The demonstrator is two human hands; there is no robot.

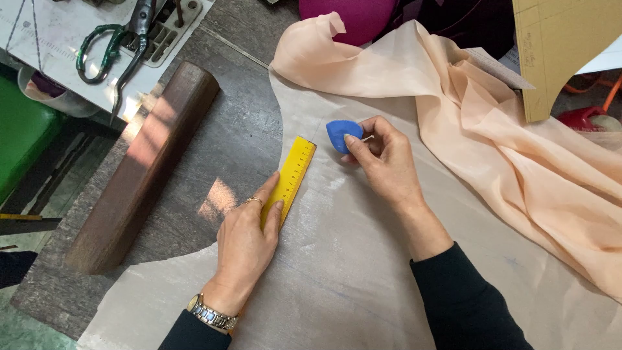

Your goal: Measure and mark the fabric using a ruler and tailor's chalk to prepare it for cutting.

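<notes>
Pinching blue chalk [342, 135], the right hand [383, 162] (left hand [246, 240] flat, open) pins yellow ruler [290, 178].

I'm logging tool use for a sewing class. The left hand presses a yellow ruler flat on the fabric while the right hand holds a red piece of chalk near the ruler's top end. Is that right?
Not quite: the chalk is blue, not red, as the head view shows. The rest holds: the left hand presses the yellow ruler flat on the fabric, and the right hand holds the chalk near the ruler's top end.
</notes>
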